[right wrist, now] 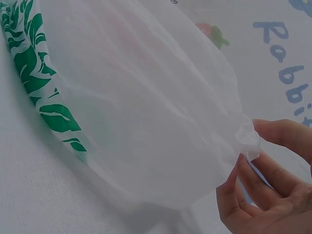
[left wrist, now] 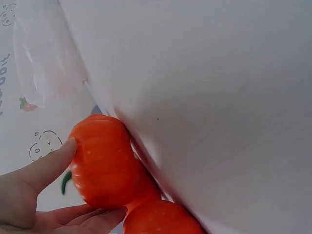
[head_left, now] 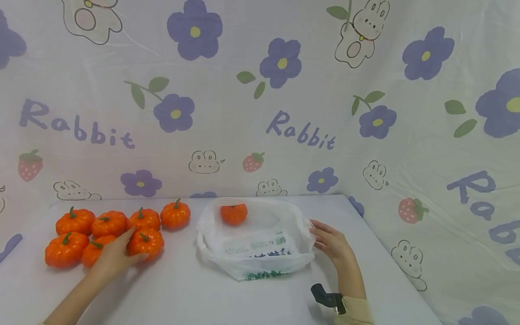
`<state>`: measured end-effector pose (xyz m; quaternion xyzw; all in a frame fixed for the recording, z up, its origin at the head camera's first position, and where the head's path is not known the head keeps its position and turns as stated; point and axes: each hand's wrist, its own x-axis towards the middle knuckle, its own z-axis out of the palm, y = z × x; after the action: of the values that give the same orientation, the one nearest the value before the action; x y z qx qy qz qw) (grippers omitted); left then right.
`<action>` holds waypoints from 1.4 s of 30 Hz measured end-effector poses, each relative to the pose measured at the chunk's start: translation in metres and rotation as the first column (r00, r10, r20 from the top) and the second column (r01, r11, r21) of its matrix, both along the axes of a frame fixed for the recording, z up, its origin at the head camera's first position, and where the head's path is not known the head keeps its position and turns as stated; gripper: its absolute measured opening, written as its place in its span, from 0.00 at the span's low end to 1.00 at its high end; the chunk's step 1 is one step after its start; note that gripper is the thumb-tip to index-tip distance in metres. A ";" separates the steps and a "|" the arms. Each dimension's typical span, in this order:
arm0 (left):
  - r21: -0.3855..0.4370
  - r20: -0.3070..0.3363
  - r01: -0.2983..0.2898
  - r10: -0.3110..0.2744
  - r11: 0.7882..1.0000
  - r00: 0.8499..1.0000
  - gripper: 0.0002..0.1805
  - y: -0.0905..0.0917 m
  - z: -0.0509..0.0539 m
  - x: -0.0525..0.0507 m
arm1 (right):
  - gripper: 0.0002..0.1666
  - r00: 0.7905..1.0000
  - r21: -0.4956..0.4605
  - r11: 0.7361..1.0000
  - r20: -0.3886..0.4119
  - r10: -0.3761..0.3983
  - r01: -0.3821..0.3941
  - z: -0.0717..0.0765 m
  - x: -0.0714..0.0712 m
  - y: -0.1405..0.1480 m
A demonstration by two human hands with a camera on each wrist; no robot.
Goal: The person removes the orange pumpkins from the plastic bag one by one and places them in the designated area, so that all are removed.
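My left hand [head_left: 112,257] grips a small orange pumpkin [head_left: 148,243] with a green stem, at the right end of the front row. In the left wrist view the thumb lies on one side of this pumpkin [left wrist: 105,161] and the fingers on the other. A white plastic bag [head_left: 280,266] with green print lies open in the middle of the table, one pumpkin [head_left: 234,215] inside it near the back. At the bag's right side my right hand [head_left: 334,241] pinches the rim; the right wrist view shows the bunched plastic [right wrist: 247,141] between thumb and fingers.
Several more pumpkins [head_left: 67,249] stand close together in two rows on the left, touching or nearly so. The white table [head_left: 183,289] ends at a patterned curtain [head_left: 227,113] behind and to the right. A black wrist device [head_left: 325,296] sits by the right sleeve.
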<state>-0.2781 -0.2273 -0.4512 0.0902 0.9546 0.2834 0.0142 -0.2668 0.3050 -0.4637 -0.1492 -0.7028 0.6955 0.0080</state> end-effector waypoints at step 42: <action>0.186 -0.104 0.018 0.002 0.982 0.995 0.47 0.081 0.035 -0.009 | 0.32 1.000 0.017 1.000 -0.012 0.003 -0.002 -0.002 0.001 0.000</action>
<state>-0.2873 -0.1465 -0.4159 0.1095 0.9229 0.3666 -0.0428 -0.2658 0.3047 -0.4661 -0.1439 -0.7089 0.6904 0.0127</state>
